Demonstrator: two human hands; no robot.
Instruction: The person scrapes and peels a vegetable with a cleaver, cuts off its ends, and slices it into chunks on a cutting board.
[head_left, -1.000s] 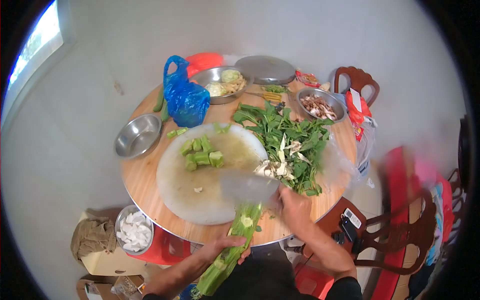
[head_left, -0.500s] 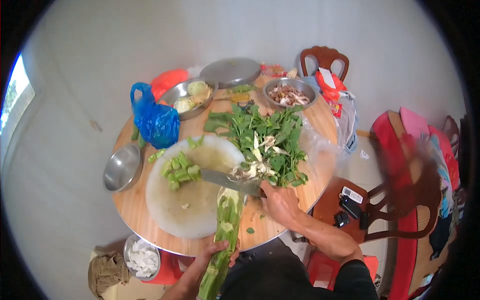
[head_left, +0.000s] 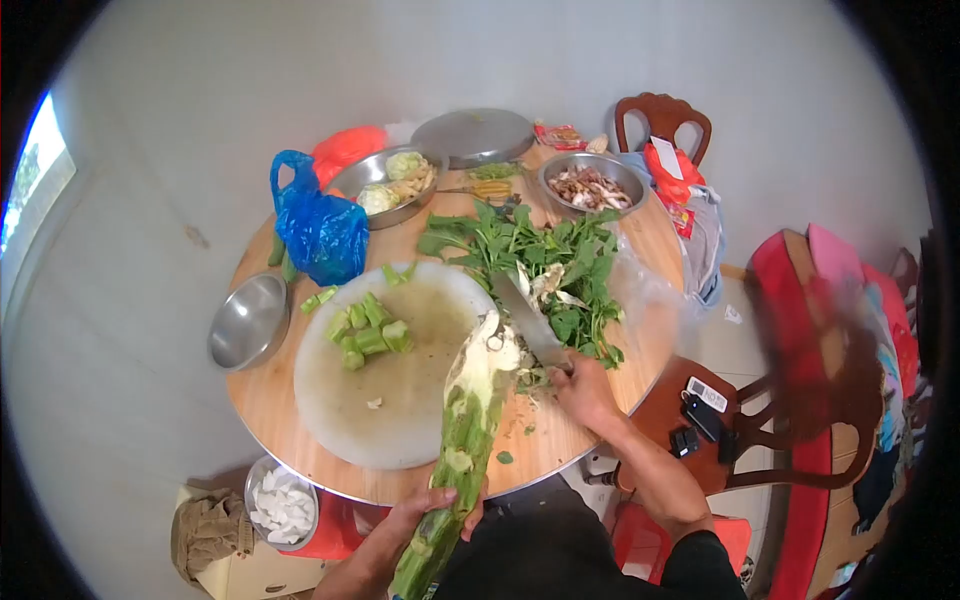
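Note:
My left hand (head_left: 435, 508) is closed round the lower part of a long thick green stalk (head_left: 469, 425), whose pale peeled end points up over the right edge of the round cutting board (head_left: 390, 440). My right hand (head_left: 585, 392) grips the handle of a cleaver (head_left: 533, 318). The blade lies just right of the stalk's pale end, over peelings and near the heap of leafy greens (head_left: 590, 262). Cut green chunks (head_left: 370, 335) sit on the board's upper left.
Around the wooden table (head_left: 270, 420) stand a blue bag (head_left: 325, 238), an empty steel bowl (head_left: 249, 322), a bowl of vegetables (head_left: 405, 212) and a bowl of chopped food (head_left: 635, 205). A wooden chair (head_left: 655, 440) is at the right, a bin (head_left: 252, 490) at lower left.
The cleaver has swung from across the stalk's top to its right side, its blade now angled up. The stalk's pale end has risen further over the board's edge.

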